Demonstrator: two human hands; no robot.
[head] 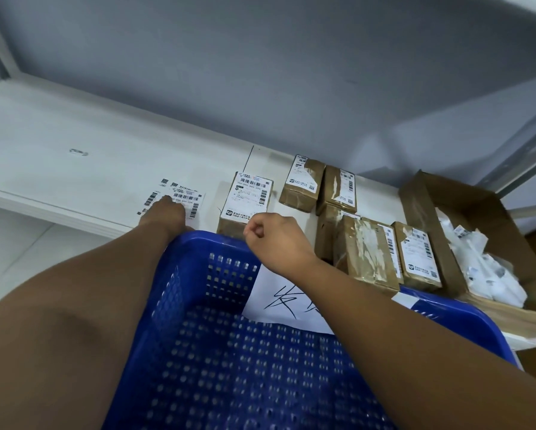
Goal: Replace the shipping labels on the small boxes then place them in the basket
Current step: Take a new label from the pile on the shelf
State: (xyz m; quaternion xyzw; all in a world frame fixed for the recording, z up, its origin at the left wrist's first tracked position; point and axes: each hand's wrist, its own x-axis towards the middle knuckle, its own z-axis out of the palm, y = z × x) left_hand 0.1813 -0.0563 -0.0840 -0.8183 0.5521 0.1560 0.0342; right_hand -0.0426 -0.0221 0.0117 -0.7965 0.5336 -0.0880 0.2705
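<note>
Pressing on the loose shipping labels [195, 200] on the white shelf [58, 144], the left hand [162, 212] lies with fingers stretched flat. The right hand [273, 235] hovers over the far rim of the blue basket [207, 238], fingers curled into a fist, nothing seen in it. Just beyond stands a small box [248, 203] with a clean label. To the right, more small boxes [366, 252] wear torn labels, beside a cardboard carton [422, 197] of paper scraps.
</note>
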